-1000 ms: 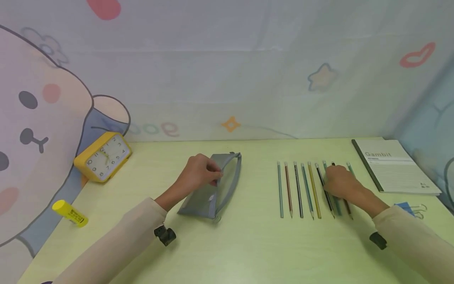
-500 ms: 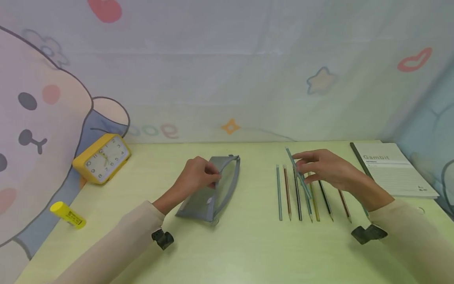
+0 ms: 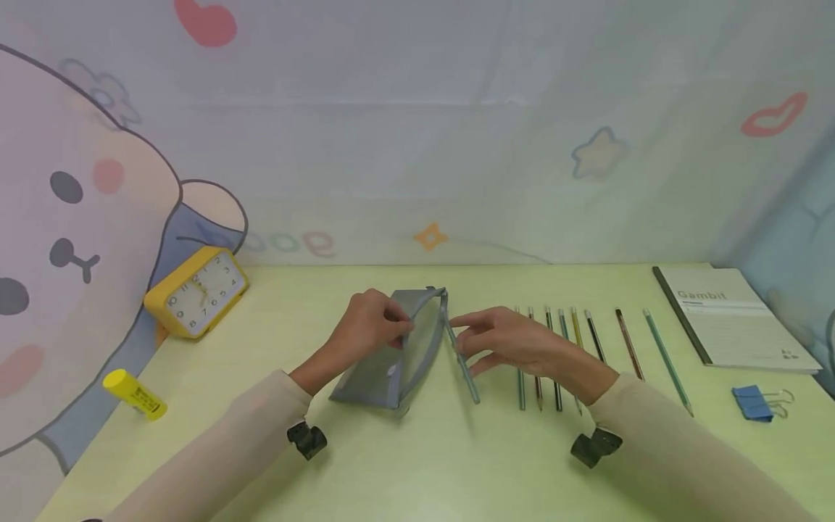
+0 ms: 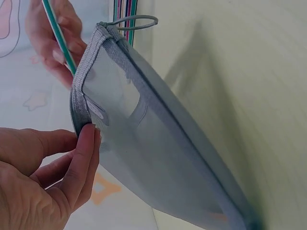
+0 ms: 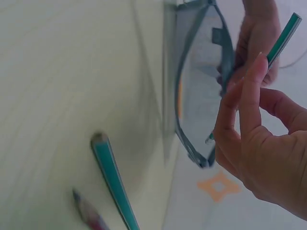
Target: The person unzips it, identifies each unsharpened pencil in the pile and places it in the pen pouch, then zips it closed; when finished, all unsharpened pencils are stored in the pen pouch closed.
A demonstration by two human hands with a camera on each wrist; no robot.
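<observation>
A grey mesh pencil case (image 3: pixel 372 373) stands propped on the table with its zipped mouth spread toward the right. My left hand (image 3: pixel 368 322) pinches the near edge of that mouth between thumb and fingers, seen closely in the left wrist view, where the hand (image 4: pixel 45 172) grips the zipper band. My right hand (image 3: pixel 515 341) holds a green pencil (image 3: pixel 471 384) by thumb and fingertips, just right of the mouth. The pencil slants, its upper end overlapping the case's far corner in the head view. In the right wrist view, the pencil (image 5: pixel 285 38) crosses behind my fingers.
Several pencils lie side by side right of the case, partly under my right forearm; a green pencil (image 3: pixel 668 362) lies rightmost. Beyond are a notebook (image 3: pixel 737 319) and a blue binder clip (image 3: pixel 753 404). Leftward sit a yellow alarm clock (image 3: pixel 198 291) and a yellow glue stick (image 3: pixel 135 395).
My right hand picked a green pencil from the right part of the row, lifted it and carried it left to the case's mouth. My left hand keeps its grip on the case.
</observation>
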